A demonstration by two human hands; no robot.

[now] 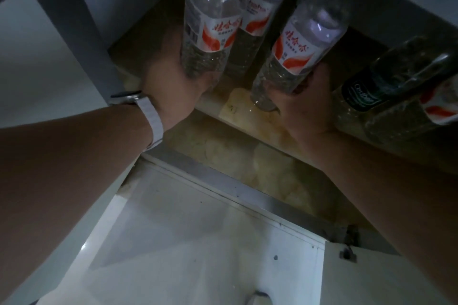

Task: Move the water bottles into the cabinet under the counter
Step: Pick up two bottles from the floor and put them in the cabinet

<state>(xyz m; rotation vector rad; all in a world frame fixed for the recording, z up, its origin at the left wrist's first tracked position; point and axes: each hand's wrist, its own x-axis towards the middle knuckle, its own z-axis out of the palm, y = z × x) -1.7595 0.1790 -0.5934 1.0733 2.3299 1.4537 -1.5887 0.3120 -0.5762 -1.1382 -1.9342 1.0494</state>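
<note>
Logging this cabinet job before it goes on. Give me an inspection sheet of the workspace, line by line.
Surface: cabinet floor, tan and mottled, dimly lit.
Job's things: left held bottle and right held bottle, both with red-and-white labels, gripped near their bases; a third red-label bottle stands behind the left one.
Clutter: dark-label bottle and another red-label one at the right edge; whether they touch cannot be told.
Grips: left hand closed on its bottle, white watch on the wrist; right hand closed on its bottle.
Cables: nothing seen.
Surroundings: open white cabinet door below, grey frame post at left.
</note>
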